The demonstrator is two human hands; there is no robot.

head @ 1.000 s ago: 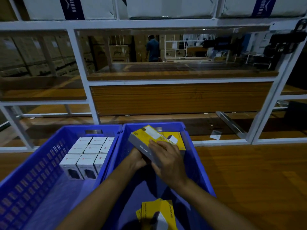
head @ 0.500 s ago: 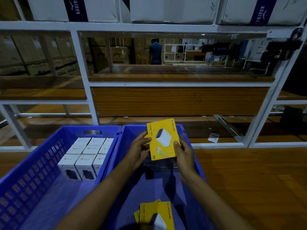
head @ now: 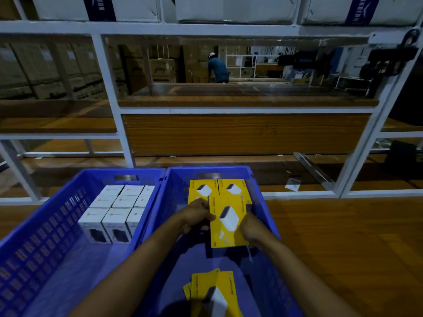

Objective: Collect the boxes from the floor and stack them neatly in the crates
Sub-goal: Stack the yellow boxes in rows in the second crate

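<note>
Here the person has both arms down inside the right-hand blue crate [head: 209,169], holding one yellow box [head: 229,221] face up between the left hand [head: 196,216] and the right hand [head: 250,229]. The box sits just in front of two more yellow boxes [head: 202,189] that lie side by side against the crate's far wall. It partly overlaps them, which suggests it is being lined up as the start of the next row. Gripping it by its opposite long edges probably keeps it square to that row while it goes down.

The left hand's fingers [head: 207,216] are curled in against the box's left edge, and the right hand's fingers [head: 245,223] wrap its lower right edge. Both hands are clamped on the box, not spread open. Whether the box already rests on the crate bottom cannot be told.

A loose pile of yellow boxes [head: 212,291] lies at the near end of the same crate, apparently waiting to be sorted. The left-hand blue crate [head: 45,225] beside it already holds white boxes [head: 119,207], packed upright in tidy rows at its far end. Beyond the crates stand a wooden floor [head: 343,248] and a white shelving rack [head: 114,110].
</note>
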